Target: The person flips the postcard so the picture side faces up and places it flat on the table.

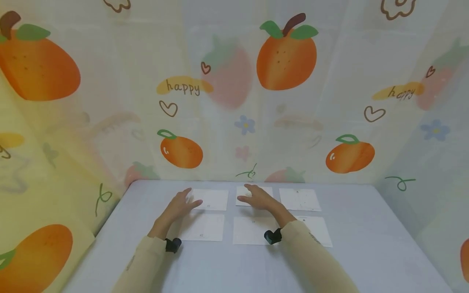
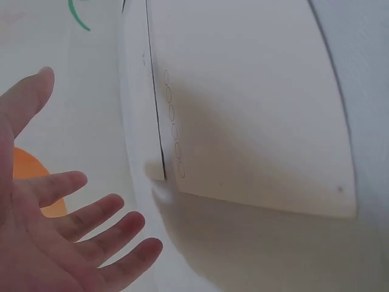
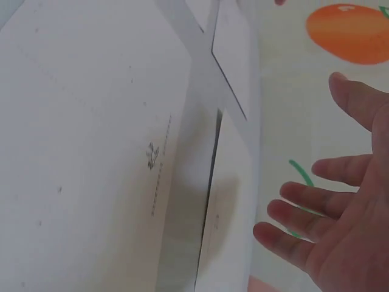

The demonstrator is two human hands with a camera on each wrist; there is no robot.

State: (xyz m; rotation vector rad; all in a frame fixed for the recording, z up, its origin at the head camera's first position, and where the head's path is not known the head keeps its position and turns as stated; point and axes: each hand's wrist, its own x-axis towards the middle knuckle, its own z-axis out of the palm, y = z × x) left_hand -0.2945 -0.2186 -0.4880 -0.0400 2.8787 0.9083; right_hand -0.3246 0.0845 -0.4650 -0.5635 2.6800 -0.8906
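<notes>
My left hand (image 1: 180, 204) hovers by the left edge of the back-left white card (image 1: 212, 199), fingers spread and nothing held. In the left wrist view, the fingers (image 2: 100, 213) are extended beside a large white card (image 2: 255, 109) with a row of small ovals along one edge. My right hand (image 1: 259, 198) is over the back-middle white card (image 1: 265, 191), its fingers apart and palm bare. The right wrist view shows that hand (image 3: 346, 201) beside a white card (image 3: 91, 152) bearing a small dark plant-like drawing and dotted lines.
Other cards lie in two rows: back right (image 1: 300, 199), front left (image 1: 202, 228), front middle (image 1: 250, 231) and front right (image 1: 319, 231). They rest on a pale table (image 1: 176, 272). A fruit-printed curtain (image 1: 227, 134) hangs behind and along both sides.
</notes>
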